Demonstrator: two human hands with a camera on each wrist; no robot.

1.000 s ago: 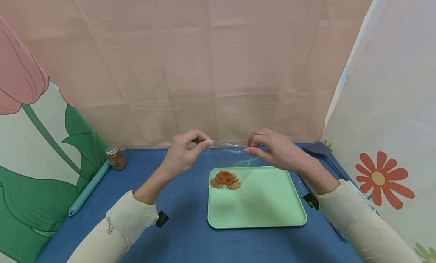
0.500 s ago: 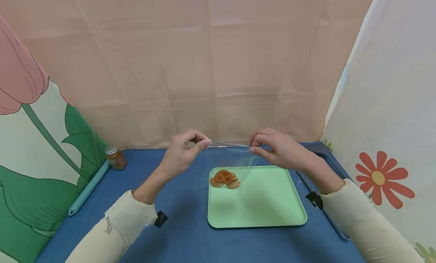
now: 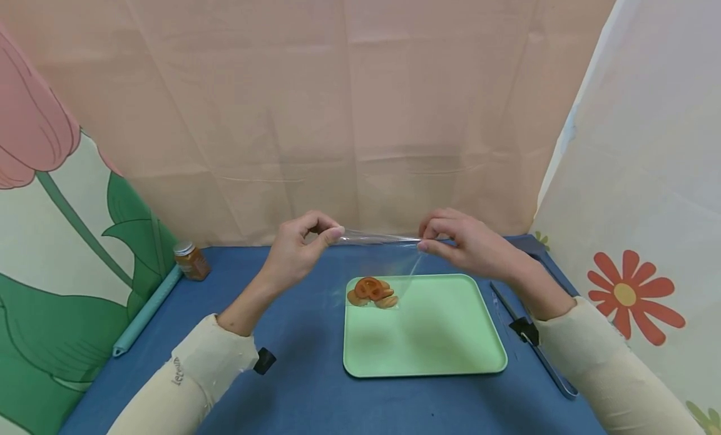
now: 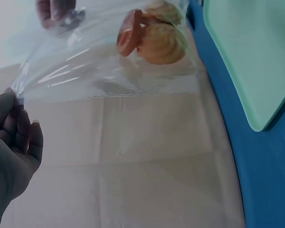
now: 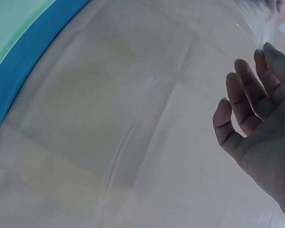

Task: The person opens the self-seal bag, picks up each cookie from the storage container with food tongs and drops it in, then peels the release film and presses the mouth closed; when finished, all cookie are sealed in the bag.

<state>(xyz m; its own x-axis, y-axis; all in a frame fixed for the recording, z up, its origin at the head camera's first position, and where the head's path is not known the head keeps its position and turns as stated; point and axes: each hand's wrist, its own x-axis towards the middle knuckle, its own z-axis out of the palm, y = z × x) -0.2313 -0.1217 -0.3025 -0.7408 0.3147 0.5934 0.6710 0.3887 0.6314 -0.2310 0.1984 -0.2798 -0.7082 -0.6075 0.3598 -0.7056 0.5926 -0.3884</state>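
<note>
A clear plastic bag (image 3: 378, 260) hangs between my two hands, its top edge drawn out sideways. At its bottom sit several cookies (image 4: 161, 45), tan swirled ones and reddish-brown ones with holes. My left hand (image 3: 298, 247) pinches the left end of the top edge between thumb and forefinger. With thumb and forefinger, my right hand (image 3: 470, 247) pinches the right end; its other fingers are loosely bent in the right wrist view. In the head view the cookies overlap the upper left of a light green tray (image 3: 428, 341).
A jar with a silver lid (image 3: 193, 261) stands at the back left beside a teal roll (image 3: 148, 313). Metal tongs (image 3: 557, 375) and a dark long-handled utensil (image 3: 532, 244) lie at the right, partly hidden by the right arm. A fabric backdrop (image 3: 349, 109) rises behind the table.
My hands have drawn apart, the left going slightly left and the right slightly right, stretching the bag's top edge wider. The cookies have risen a little.
</note>
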